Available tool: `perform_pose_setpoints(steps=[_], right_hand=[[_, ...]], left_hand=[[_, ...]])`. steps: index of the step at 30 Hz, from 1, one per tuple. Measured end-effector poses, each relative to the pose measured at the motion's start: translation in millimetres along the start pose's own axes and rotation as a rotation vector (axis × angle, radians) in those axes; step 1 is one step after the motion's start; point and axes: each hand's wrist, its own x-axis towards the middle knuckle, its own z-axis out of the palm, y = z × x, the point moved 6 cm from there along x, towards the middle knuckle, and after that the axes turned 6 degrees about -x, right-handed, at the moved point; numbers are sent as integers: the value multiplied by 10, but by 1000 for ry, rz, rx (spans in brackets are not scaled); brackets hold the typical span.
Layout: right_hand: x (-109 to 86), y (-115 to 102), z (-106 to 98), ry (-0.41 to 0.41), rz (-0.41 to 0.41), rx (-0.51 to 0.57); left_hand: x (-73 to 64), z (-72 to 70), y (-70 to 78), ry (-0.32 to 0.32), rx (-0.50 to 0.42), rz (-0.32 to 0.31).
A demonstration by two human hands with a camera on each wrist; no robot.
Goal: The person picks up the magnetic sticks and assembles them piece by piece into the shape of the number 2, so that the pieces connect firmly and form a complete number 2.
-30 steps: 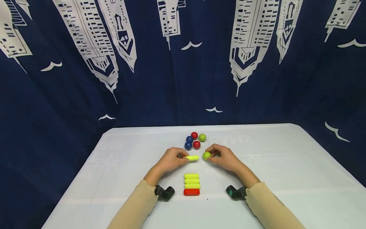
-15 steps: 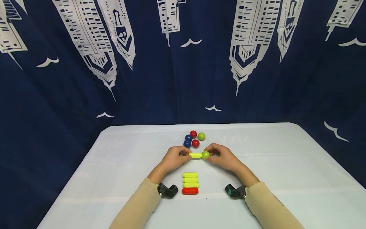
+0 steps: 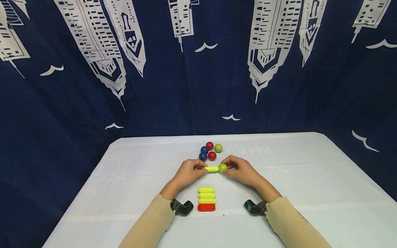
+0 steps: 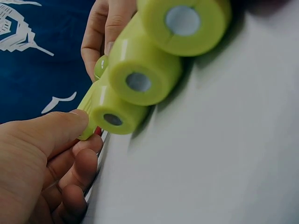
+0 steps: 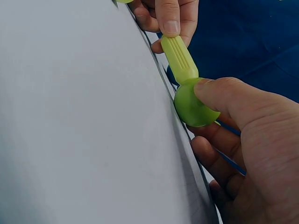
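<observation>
1. The left hand (image 3: 187,171) pinches one end of a ribbed, bright-yellow bar (image 3: 212,169) between thumb and curled fingers, parted only by the bar's thickness.
2. The right hand (image 3: 243,169) pinches a glossy lime-green ball (image 3: 222,168), thumb and fingers parted ball-wide; the bar's other end touches it, between both sets of fingertips.
3. Just beyond the fingers sit two red balls (image 3: 212,156), two blue balls (image 3: 203,156) and a second green ball (image 3: 218,148); past them runs the white tabletop's (image 3: 294,172) far edge.
4. Nearer the body than the fingers, three yellow bars (image 3: 206,195) and a red bar (image 3: 206,207) lie side by side.
5. Outward of both hands, tabletop stretches broadly to its side edges.
</observation>
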Motion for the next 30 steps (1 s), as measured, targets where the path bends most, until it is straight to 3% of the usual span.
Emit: perform_pose_setpoints(steps=[5,8,15,18,20,27,30], right_hand=[[-4,2,10,3,-1,-5],[-9,5,9,7,4,-16],[-6,2,-2,10,14,-26],[-3,7,1,8,11,-22],[1,17,5,7,13,-20],[5,32,8,6,15,-17],[0,33,9,5,18,-23]], left_hand=[[-10,-3,-6,-2,-25,-4],[-11,-30,0,36,-61,1],[-1,-221,21,314,-70,93],[6,-258,18,370,-40,126],[17,-245,5,355,-14,123],[37,-138,-70,226,182,11],[32,-106,-62,193,243,15]])
